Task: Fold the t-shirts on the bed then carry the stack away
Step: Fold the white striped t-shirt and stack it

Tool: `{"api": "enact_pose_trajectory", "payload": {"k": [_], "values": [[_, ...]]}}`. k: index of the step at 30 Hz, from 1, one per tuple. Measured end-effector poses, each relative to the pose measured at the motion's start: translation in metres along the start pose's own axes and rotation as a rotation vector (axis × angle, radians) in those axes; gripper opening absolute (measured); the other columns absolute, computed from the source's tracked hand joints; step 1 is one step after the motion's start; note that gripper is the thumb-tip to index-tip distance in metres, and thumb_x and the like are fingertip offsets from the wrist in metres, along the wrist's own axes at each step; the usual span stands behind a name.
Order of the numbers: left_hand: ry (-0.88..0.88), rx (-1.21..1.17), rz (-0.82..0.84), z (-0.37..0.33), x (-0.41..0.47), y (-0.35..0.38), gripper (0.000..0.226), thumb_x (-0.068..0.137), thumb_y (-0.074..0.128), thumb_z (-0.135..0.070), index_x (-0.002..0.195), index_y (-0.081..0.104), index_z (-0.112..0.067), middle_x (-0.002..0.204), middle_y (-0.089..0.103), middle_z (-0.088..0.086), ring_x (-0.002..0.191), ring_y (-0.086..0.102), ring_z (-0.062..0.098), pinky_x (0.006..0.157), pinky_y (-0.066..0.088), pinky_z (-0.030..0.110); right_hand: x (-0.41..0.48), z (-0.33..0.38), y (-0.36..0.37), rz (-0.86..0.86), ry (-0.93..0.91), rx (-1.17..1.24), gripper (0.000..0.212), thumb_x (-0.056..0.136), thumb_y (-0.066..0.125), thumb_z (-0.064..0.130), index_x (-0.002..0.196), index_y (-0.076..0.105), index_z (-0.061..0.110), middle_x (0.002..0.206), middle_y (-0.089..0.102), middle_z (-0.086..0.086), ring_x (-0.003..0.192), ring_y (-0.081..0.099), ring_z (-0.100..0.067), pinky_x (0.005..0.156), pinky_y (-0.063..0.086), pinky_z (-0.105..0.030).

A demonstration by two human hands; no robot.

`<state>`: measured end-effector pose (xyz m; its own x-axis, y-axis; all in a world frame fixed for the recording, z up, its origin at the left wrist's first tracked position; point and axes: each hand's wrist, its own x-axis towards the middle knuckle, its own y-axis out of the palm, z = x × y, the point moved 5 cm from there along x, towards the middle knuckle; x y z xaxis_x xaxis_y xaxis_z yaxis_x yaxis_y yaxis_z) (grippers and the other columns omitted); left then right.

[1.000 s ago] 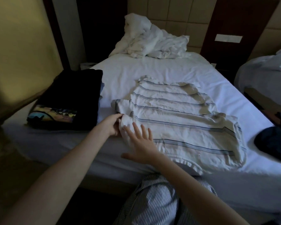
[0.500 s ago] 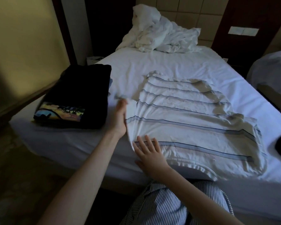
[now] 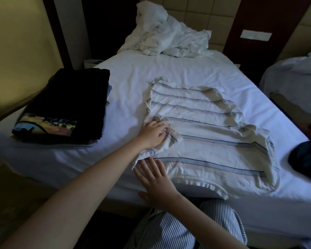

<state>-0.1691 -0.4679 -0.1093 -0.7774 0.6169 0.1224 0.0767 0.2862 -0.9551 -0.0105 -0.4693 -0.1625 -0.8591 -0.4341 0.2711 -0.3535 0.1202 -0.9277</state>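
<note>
T-shirt, white with thin dark stripes and two wider blue-grey bands, lies spread flat on bed, mid-sheet, hem toward the near edge, neck end toward the far side. Sleeve on the view's left lies bunched over the body. Left grip rests palm down on that bunched sleeve, fingers pointing right, fingertips sunk in the crumpled cloth. Cannot tell if the fingers pinch the cloth or just press it. Right grip is fully open, palm down, fingers straight and spread, flat on the sheet at the bed's near edge. Its fingertips touch the t-shirt's near left corner and it holds nothing. Both forearms are bare.

Folded stack sits on the bed's left side, well apart from the t-shirt. A black shirt is on top with a colourful print band at its near end, and a lighter layer's edge shows under it. Crumpled white bedding is heaped at the head of the bed, against padded headboard. Dark blue garment lies at the bed's right edge, partly cut off by the frame. Second bed with white covers stands to the right, a dark gap between. Pale switch plate sits on the dark wall panel behind. Striped trousers show at frame bottom, against the bed's near side.
</note>
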Motion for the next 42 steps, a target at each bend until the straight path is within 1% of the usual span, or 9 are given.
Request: {"api": "enact_pose_trajectory", "payload": {"k": [2,5,9,15,20,28,32,36,42], "values": [[-0.025,0.040,0.030,-0.004,0.010,0.006,0.043,0.101,0.026,-0.041,0.143,0.030,-0.040,0.157,0.016,-0.009,0.145,0.011,0.014,0.115,0.010,0.040,0.001,-0.004,-0.007,-0.058,-0.033,0.056,0.076,0.069,0.052,0.064,0.133,0.037,0.024,0.133,0.056,-0.004,0.122,0.052,-0.032,0.095,0.046,-0.049],[0.035,-0.117,-0.107,-0.003,0.012,0.002,0.040,0.099,0.035,-0.032,0.137,0.046,-0.031,0.151,0.035,-0.003,0.140,0.029,0.016,0.111,0.024,0.037,0.007,-0.028,-0.035,-0.247,0.005,0.463,0.036,0.081,0.048,0.035,0.115,0.056,0.026,0.110,0.067,0.003,0.098,0.064,-0.023,0.083,0.053,-0.040],[-0.022,-0.646,-0.376,0.013,0.005,-0.024,0.033,0.090,0.036,0.004,0.114,0.060,0.004,0.120,0.060,0.019,0.115,0.056,0.029,0.089,0.038,0.008,0.011,-0.098,-0.044,-0.407,0.564,0.638,0.029,0.083,0.050,0.019,0.108,0.065,0.012,0.099,0.069,-0.009,0.087,0.064,-0.032,0.078,0.050,-0.042],[0.156,-0.197,-0.076,0.016,0.033,-0.052,0.054,0.080,0.037,0.016,0.121,0.061,-0.009,0.131,0.055,0.008,0.125,0.045,0.027,0.102,0.030,0.026,0.019,-0.158,-0.014,0.003,1.068,0.730,0.038,0.091,0.052,0.037,0.123,0.057,0.017,0.128,0.052,-0.006,0.122,0.042,-0.028,0.102,0.030,-0.036],[0.290,0.281,0.342,-0.010,0.051,-0.053,0.046,0.089,0.056,-0.017,0.133,0.051,-0.029,0.126,0.050,-0.001,0.126,0.035,0.019,0.100,0.021,0.029,0.008,-0.160,-0.025,-0.290,0.990,1.044,0.006,0.087,0.060,0.017,0.083,0.065,0.018,0.093,0.062,0.002,0.092,0.057,-0.016,0.077,0.041,-0.030],[0.276,0.601,0.534,-0.011,0.085,-0.051,0.013,0.073,0.058,-0.036,0.081,0.053,-0.045,0.092,0.035,-0.014,0.121,0.020,0.032,0.094,0.039,0.050,-0.019,-0.154,-0.033,-0.363,0.865,1.025,0.006,0.076,0.052,0.044,0.074,0.057,0.047,0.087,0.063,0.027,0.104,0.055,-0.009,0.096,0.038,-0.054],[0.336,0.581,0.424,-0.022,0.095,-0.051,0.010,0.082,0.052,-0.023,0.083,0.053,-0.033,0.101,0.035,-0.007,0.100,0.024,0.024,0.090,0.040,0.048,-0.022,-0.155,-0.033,-0.357,0.786,1.070,0.016,0.073,0.048,0.053,0.079,0.059,0.042,0.094,0.064,0.025,0.102,0.054,-0.006,0.095,0.039,-0.051],[0.372,0.486,0.216,-0.025,0.094,-0.040,0.020,0.093,0.049,-0.021,0.110,0.056,-0.025,0.115,0.051,-0.002,0.117,0.036,0.023,0.094,0.026,0.038,-0.024,-0.159,-0.023,-0.264,0.891,0.898,0.008,0.088,0.054,0.029,0.080,0.055,0.031,0.076,0.058,0.017,0.084,0.058,-0.011,0.096,0.035,-0.043],[0.155,-0.126,-0.241,-0.033,0.039,-0.034,0.038,0.092,0.041,-0.016,0.125,0.057,-0.009,0.124,0.059,0.013,0.119,0.050,0.030,0.095,0.034,0.036,-0.024,-0.154,-0.016,-0.157,1.004,0.703,0.028,0.091,0.049,0.016,0.118,0.051,0.021,0.090,0.053,0.010,0.103,0.053,-0.019,0.090,0.021,-0.027]]}}
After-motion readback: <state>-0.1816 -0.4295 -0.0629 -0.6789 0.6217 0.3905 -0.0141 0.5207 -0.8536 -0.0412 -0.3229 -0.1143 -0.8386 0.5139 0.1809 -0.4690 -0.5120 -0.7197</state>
